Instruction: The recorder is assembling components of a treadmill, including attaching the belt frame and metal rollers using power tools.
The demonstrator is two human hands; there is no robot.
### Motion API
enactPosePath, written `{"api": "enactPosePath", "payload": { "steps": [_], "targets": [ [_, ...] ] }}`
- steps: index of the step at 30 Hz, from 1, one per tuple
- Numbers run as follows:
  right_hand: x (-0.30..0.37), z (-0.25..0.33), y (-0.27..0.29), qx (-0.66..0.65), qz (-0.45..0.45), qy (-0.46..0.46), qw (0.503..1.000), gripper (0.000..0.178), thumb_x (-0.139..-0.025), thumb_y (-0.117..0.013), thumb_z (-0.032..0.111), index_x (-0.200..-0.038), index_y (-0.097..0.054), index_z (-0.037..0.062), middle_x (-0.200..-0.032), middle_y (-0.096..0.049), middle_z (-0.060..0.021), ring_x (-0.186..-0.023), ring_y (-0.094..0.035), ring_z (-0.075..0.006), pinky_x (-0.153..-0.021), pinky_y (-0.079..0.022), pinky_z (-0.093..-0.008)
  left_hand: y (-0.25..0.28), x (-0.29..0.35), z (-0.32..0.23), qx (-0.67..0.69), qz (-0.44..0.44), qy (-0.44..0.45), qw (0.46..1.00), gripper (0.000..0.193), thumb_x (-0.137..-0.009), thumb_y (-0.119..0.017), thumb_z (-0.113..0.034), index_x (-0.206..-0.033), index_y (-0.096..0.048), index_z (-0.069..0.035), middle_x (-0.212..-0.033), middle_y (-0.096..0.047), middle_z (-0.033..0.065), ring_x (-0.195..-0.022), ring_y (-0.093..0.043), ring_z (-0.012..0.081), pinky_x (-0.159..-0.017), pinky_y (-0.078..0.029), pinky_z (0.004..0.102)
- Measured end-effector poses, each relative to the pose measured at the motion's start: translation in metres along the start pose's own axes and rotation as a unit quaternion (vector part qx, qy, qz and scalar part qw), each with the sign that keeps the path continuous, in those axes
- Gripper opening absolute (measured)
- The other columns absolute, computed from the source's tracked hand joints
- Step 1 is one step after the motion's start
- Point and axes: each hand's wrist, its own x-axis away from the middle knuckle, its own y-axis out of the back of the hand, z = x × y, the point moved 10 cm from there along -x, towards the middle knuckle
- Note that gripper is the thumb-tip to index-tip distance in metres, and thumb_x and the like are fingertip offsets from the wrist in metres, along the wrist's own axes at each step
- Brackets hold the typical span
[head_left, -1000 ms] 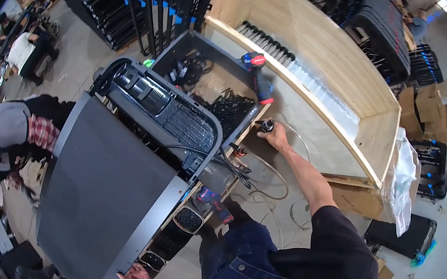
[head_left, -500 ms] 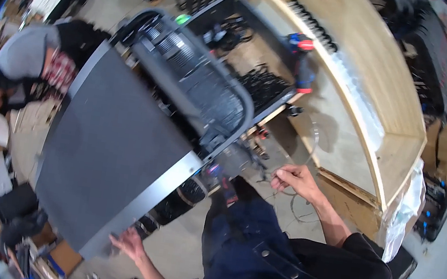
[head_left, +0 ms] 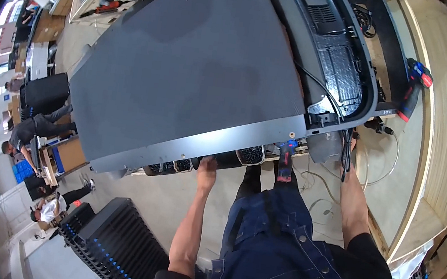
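A large treadmill deck with a dark grey belt (head_left: 199,68) and a silver side rail (head_left: 218,139) lies before me. At its right end is a black motor housing frame (head_left: 375,100), with black cables (head_left: 346,153) hanging over its near corner. My left hand (head_left: 207,172) reaches to the underside of the silver rail, its fingers mostly hidden there. Beside the hanging cables, my right hand (head_left: 349,164) is partly under the frame's corner. The cables and frame cover its fingers, so any grip is hidden. A red and blue power tool (head_left: 286,162) is between my hands, below the rail.
Right of the frame, another red and blue power tool (head_left: 412,91) rests by a long wooden box (head_left: 434,128). A stack of black panels (head_left: 119,244) stands at lower left. Several people work at far left, one in dark clothes (head_left: 32,134). A thin clear hose (head_left: 395,162) loops at right.
My view has turned, and the deck now lies more level across it. My left hand has gone from the rail's far-left part to beneath its middle; my right hand has moved to the hanging cables.
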Motion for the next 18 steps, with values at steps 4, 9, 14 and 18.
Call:
{"api": "enactPosePath", "payload": {
  "steps": [4, 9, 14, 18],
  "targets": [
    [0.031, 0.046, -0.008, -0.23, -0.035, -0.126, 0.964, 0.016, -0.089, -0.069, 0.004, -0.105, -0.066, 0.0027, -0.098, -0.067, 0.0016, -0.077, -0.057, -0.0096, -0.067, -0.045, -0.0247, -0.009, -0.022, -0.018, -0.232, -0.084, -0.107, 0.963, 0.056, -0.088, -0.069, -0.025, -0.137, -0.052, -0.002, -0.128, -0.06, 0.0188, -0.115, -0.054, 0.0384, -0.094, -0.046, 0.0524],
    [0.088, 0.23, 0.066, -0.091, -0.032, -0.164, 0.982, 0.029, -0.093, -0.075, 0.017, -0.117, -0.063, 0.0059, -0.105, -0.068, -0.0016, -0.101, -0.064, -0.0158, -0.095, -0.05, -0.0338, -0.045, -0.01, -0.057, -0.333, -0.166, -0.098, 0.923, 0.049, -0.078, -0.072, -0.024, -0.123, -0.063, -0.007, -0.124, -0.064, 0.0178, -0.119, -0.057, 0.0376, -0.105, -0.038, 0.0554],
    [0.165, 0.265, 0.104, -0.231, -0.091, -0.197, 0.948, 0.036, -0.095, -0.073, 0.028, -0.122, -0.061, 0.0079, -0.117, -0.067, -0.0062, -0.113, -0.065, -0.0207, -0.103, -0.051, -0.042, -0.036, -0.034, -0.028, -0.196, -0.017, -0.096, 0.976, 0.042, -0.078, -0.08, -0.017, -0.115, -0.063, -0.014, -0.123, -0.065, 0.0064, -0.113, -0.063, 0.033, -0.099, -0.047, 0.0539],
    [0.211, 0.275, 0.113, -0.283, -0.123, -0.222, 0.925, 0.04, -0.094, -0.074, 0.034, -0.122, -0.06, 0.0085, -0.119, -0.067, -0.0081, -0.115, -0.065, -0.0231, -0.103, -0.053, -0.0438, -0.01, -0.046, -0.006, -0.028, -0.004, -0.17, 0.985, 0.027, -0.08, -0.07, 0.004, -0.104, -0.068, -0.006, -0.089, -0.072, 0.012, -0.087, -0.071, 0.0267, -0.077, -0.057, 0.039]
  ]
}}
